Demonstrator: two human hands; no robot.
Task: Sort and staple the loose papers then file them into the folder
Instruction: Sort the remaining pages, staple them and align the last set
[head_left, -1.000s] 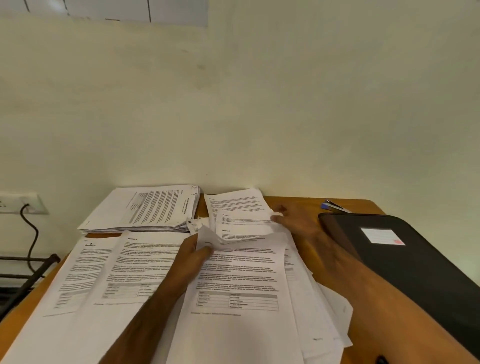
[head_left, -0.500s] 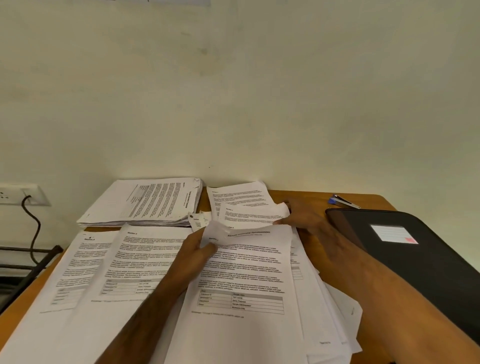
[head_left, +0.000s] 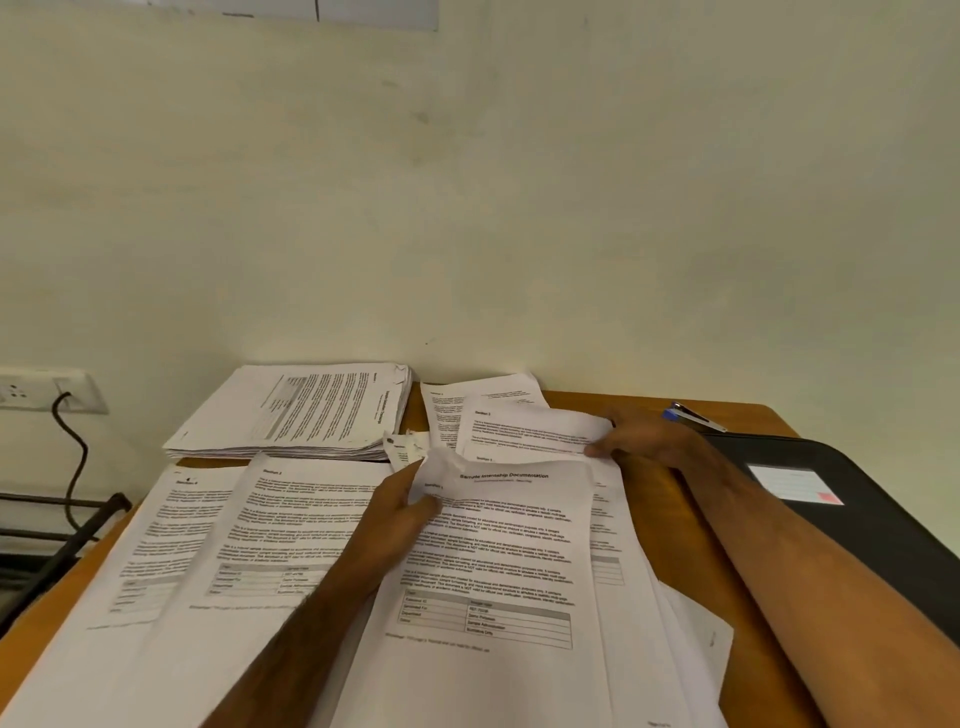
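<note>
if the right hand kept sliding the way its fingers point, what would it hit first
The right hand points leftward across the table, pinching the edge of a loose sheet. Going on, it would likely first push into that sheet, then probably the thick paper stack beyond; depth is unclear.

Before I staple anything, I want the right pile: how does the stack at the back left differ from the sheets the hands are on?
The back stack is thick, squared and untouched, its text sideways. The front sheets are fanned loosely, text facing the person, the left hand gripping a crumpled corner and the right hand pinching another sheet. Both are white printed pages.
</note>
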